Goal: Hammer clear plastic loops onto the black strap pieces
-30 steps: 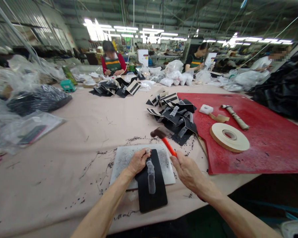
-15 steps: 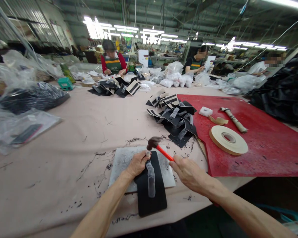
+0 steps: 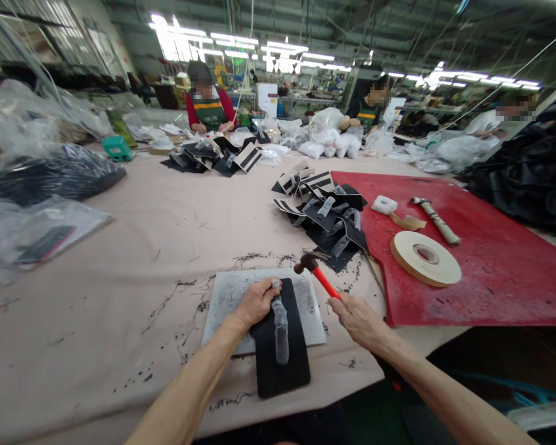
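Observation:
My left hand [image 3: 256, 301] holds a small metal punch [image 3: 275, 283] upright on a black rectangular piece [image 3: 280, 346] with a pale strip down its middle. That piece lies on a scuffed white cutting board [image 3: 231, 296] near the table's front edge. My right hand [image 3: 359, 318] grips the orange handle of a hammer [image 3: 315, 272], its dark head raised to the right of the punch and clear of it.
A pile of black and striped pieces [image 3: 327, 213] lies behind the board. A red mat [image 3: 491, 259] on the right carries a tape roll [image 3: 425, 256], a second hammer [image 3: 436, 219] and a white block [image 3: 383, 204]. Plastic bags [image 3: 41, 179] crowd the left. Other people work at the far side.
The hammer head came down onto the punch half a second ago and has since lifted up and to the right. My left hand has kept the punch in place.

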Tool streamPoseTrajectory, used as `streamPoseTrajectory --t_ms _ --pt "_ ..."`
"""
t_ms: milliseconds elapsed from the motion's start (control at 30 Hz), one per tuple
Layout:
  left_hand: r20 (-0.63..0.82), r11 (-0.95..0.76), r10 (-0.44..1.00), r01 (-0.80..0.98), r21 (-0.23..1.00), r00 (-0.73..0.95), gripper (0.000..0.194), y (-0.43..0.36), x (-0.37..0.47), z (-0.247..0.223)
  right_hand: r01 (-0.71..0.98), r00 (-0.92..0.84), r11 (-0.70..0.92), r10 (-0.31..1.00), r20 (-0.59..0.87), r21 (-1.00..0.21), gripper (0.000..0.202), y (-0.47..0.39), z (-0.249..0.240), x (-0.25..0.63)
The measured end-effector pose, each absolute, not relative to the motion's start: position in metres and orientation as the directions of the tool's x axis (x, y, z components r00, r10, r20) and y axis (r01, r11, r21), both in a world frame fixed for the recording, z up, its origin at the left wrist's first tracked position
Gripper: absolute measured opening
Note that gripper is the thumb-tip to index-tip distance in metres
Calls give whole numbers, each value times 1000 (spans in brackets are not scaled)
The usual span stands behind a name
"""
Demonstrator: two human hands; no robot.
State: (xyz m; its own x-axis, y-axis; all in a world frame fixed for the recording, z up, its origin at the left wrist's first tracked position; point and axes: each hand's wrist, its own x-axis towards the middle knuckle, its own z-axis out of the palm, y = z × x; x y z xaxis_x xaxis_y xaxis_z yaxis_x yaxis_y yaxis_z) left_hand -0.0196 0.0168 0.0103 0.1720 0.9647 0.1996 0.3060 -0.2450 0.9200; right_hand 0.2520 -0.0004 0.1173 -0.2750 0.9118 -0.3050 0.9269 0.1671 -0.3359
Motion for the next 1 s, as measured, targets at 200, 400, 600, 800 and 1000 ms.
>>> streamPoseTrajectory --t_ms 200,400,600,800,1000 --pt "189 -231 969 313 921 159 18 17 -20 13 975 -87 47 980 -178 -218 28 12 77 250" --pt "210 -237 971 372 897 113 20 17 -20 14 679 -613 621 773 163 -392 42 -24 50 173" --pt "232 -107 941 434 894 -245 22 13 -1 22 775 -563 584 811 157 -240 35 -37 28 142" --pt "95 -9 762 136 991 -640 35 20 -17 43 743 -658 660 750 59 -111 31 -30 47 145" --pt "224 -111 757 216 970 -615 31 4 -48 75 851 -522 524 849 83 -4 45 -18 100 141"
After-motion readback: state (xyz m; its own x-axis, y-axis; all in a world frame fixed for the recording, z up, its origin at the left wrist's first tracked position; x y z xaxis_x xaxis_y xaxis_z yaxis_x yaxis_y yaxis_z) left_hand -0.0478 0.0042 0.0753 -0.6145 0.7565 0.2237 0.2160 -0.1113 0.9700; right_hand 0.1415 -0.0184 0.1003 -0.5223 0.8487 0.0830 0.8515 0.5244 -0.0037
